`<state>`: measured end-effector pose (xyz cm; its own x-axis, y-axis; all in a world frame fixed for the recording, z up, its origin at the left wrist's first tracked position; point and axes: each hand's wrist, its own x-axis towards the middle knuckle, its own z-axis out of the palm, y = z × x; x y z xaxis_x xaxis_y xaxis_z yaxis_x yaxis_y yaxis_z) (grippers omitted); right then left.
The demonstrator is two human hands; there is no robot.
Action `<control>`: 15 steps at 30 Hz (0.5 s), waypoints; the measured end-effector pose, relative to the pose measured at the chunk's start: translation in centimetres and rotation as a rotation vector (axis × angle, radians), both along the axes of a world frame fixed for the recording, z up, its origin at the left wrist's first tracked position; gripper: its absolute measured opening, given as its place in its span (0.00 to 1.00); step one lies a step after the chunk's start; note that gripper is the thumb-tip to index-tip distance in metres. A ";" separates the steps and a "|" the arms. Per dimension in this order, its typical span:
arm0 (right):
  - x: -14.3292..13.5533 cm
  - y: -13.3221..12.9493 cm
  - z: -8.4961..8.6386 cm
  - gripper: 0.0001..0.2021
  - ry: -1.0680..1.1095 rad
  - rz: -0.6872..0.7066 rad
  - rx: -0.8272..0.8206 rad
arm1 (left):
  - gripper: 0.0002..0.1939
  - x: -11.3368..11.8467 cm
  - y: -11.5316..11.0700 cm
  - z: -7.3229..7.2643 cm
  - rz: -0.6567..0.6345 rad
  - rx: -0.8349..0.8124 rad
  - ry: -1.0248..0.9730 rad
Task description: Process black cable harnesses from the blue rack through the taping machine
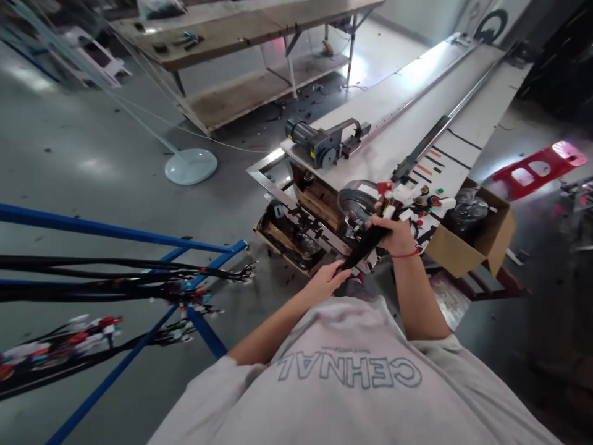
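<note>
A black wire harness point(364, 246) runs between my two hands in front of my chest. My left hand point(328, 279) is closed around its lower end. Farther up, my right hand point(393, 233), with a red string at the wrist, grips the harness just below its bunch of white and red connectors point(397, 196). Behind the connectors, a round grey reel point(357, 198) sits at the near end of the long white workbench point(384, 139). Part of the bench's front end is hidden by my hands and the harness.
A motor point(306, 137) is mounted on the bench's left corner. On the left, a blue rack point(115, 232) carries several black harnesses point(92, 287). A cardboard box point(482, 241) with a black plastic bag stands at the right, near a red stool point(540, 170). A round white base point(191, 167) rests on the floor.
</note>
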<state>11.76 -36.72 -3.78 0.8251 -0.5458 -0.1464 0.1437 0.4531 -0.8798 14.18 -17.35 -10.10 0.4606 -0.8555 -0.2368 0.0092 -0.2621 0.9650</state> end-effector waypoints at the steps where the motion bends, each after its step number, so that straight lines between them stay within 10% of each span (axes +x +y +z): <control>1: -0.7 0.5 -0.6 0.18 0.024 0.023 -0.014 | 0.19 0.1 1.4 0.0 -0.077 0.041 0.079; 5: -1.9 4.1 -4.4 0.15 0.145 0.332 0.103 | 0.24 0.3 6.7 0.7 -0.342 0.241 0.383; 9: -0.2 5.7 -9.4 0.20 0.145 0.515 0.337 | 0.30 -0.1 10.2 0.6 -0.273 0.322 0.668; 15: 5.5 -0.1 -11.7 0.18 0.194 0.155 0.011 | 0.25 0.3 8.1 -2.7 -0.014 0.202 0.871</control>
<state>17.23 -36.79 -15.53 0.8546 -0.4128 -0.3151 -0.0992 0.4659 -0.8792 14.45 -9.29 -12.76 0.0367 -0.7640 -0.6441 0.7127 -0.4318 0.5528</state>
